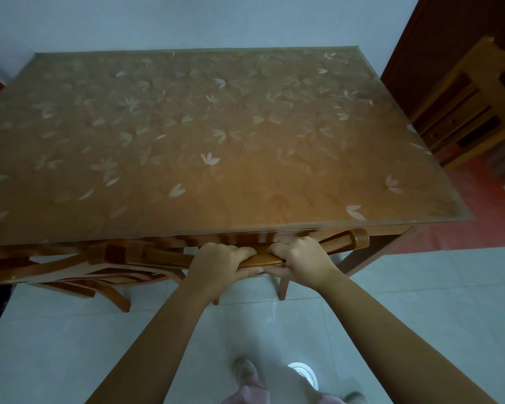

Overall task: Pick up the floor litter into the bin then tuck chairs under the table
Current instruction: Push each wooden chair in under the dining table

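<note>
Wooden chair back (pixel 261 259) is held by the left hand (pixel 219 262) and right hand (pixel 301 255), fingers (pixel 242 252) curled round it, just under the tabletop (pixel 187 141) edge.

A wooden chair (pixel 357 239) beside another chair (pixel 70 262), both under leaf-patterned table (pixel 216 126).

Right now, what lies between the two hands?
Only a short bare stretch of the chair's top rail, gripped by the left hand and right hand, in the head view.

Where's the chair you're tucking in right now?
Head view, low centre: the chair is gripped at its top rail by the left hand and right hand, at the table edge, second chair to its left.
</note>
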Tool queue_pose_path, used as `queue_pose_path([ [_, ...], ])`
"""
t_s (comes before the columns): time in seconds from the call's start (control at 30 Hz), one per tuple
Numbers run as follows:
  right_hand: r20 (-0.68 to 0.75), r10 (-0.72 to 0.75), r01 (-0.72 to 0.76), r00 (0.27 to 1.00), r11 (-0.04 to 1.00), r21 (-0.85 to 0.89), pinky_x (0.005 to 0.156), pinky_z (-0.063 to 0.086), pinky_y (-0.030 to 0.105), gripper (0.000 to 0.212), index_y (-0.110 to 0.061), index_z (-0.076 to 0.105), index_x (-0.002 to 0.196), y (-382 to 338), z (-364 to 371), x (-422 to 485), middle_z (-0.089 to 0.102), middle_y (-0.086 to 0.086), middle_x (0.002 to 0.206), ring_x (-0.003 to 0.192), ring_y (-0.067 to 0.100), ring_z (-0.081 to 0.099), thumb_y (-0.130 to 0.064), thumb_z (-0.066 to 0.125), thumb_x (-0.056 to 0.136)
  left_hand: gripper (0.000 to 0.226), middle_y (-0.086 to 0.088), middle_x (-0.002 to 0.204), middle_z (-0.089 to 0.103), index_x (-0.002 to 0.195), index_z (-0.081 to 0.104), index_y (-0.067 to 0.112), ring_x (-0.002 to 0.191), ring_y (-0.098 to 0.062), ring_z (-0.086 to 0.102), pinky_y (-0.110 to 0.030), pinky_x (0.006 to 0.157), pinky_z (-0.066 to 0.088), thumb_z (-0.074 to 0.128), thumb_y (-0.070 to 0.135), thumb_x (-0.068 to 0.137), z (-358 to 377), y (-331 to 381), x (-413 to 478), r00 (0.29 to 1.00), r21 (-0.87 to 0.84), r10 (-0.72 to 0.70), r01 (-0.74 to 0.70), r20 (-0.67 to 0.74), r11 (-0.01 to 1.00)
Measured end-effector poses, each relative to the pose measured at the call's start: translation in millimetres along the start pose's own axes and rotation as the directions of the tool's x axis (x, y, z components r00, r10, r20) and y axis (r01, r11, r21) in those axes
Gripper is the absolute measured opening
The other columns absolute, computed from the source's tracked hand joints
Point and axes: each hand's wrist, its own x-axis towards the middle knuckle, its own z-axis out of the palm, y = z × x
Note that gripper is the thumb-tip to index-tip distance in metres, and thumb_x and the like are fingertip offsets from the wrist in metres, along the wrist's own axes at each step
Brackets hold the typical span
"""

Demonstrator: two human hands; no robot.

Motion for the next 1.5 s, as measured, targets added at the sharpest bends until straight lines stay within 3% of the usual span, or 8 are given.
queue_pose_path([
  [0.23,0.030,0.141,-0.141,0.990,0.990,-0.009,0.044,0.044,0.026,0.046,-0.011,0.063,0.066,-7.9,0.1,-2.1,0.062,0.001,0.059,0.052,0.019,0.058,-0.054,0.049,0.076,0.047,0.001,0.064,0.068,0.084,0.070,0.015,0.055,-0.019,0.062,-0.031,0.050,0.048,0.040,0.051,0.080,-2.8,15.2,-3.7,0.994,0.112,-0.109,0.107,0.014,0.988],
  [0.33,0.048,0.195,-0.195,0.980,0.981,-0.006,0.075,0.052,0.036,0.043,-0.011,0.067,0.080,-14.3,-8.8,-8.5,0.068,0.002,0.074,0.071,0.022,0.064,-0.051,0.052,0.077,0.046,0.000,0.074,0.069,0.091,0.069,0.012,0.065,-0.019,0.064,-0.031,0.056,0.048,0.040,0.046,0.081,-4.0,30.1,-7.9,0.984,0.126,-0.178,0.176,0.005,0.976],
  [0.43,0.023,0.253,-0.251,0.967,0.967,-0.051,0.097,0.041,0.046,0.045,-0.013,0.068,0.093,-14.6,-26.9,-22.3,0.069,0.000,0.088,0.088,0.021,0.064,-0.051,0.050,0.079,0.047,-0.005,0.094,0.070,0.105,0.066,0.008,0.085,-0.021,0.066,-0.032,0.069,0.051,0.042,0.042,0.083,-7.5,49.7,-2.1,0.980,0.109,-0.199,0.199,-0.011,0.974],
  [0.63,-0.139,0.386,-0.408,0.912,0.893,-0.191,0.095,0.041,0.048,0.036,-0.012,0.067,0.092,11.6,-96.7,-61.0,0.068,0.001,0.091,0.089,0.022,0.062,-0.041,0.047,0.083,0.039,-0.009,0.102,0.068,0.105,0.065,0.006,0.098,-0.026,0.064,-0.039,0.084,0.050,0.041,0.029,0.085,-6.3,115.0,53.9,0.988,0.109,-0.117,0.127,-0.098,0.986],
  [0.83,-0.277,0.491,-0.557,0.826,0.788,-0.262,0.086,0.046,0.044,0.034,-0.010,0.067,0.090,49.9,-171.5,-130.8,0.066,0.002,0.085,0.087,0.023,0.061,-0.037,0.048,0.080,0.032,-0.008,0.095,0.068,0.098,0.066,0.007,0.093,-0.027,0.064,-0.036,0.077,0.051,0.044,0.023,0.081,28.0,220.3,116.2,0.994,0.061,0.057,-0.052,-0.092,0.997],
  [1.17,-0.373,0.619,-0.720,0.691,0.635,-0.280,0.086,0.048,0.050,0.036,-0.009,0.065,0.101,136.1,-291.0,-280.0,0.067,0.006,0.102,0.097,0.028,0.062,-0.035,0.050,0.080,0.036,-0.009,0.093,0.070,0.094,0.069,0.007,0.090,-0.025,0.066,-0.034,0.076,0.053,0.042,0.025,0.079,98.4,401.0,217.2,0.974,0.000,0.215,-0.216,-0.077,0.976],
  [1.5,-0.443,0.663,-0.795,0.603,0.543,-0.271,0.086,0.048,0.049,0.040,-0.007,0.065,0.104,249.9,-339.7,-326.9,0.067,0.007,0.106,0.100,0.029,0.061,-0.036,0.048,0.081,0.035,-0.012,0.093,0.070,0.095,0.069,0.003,0.086,-0.027,0.066,-0.036,0.071,0.054,0.045,0.022,0.080,176.0,451.5,321.3,0.965,-0.077,0.260,-0.260,-0.020,0.962],
])
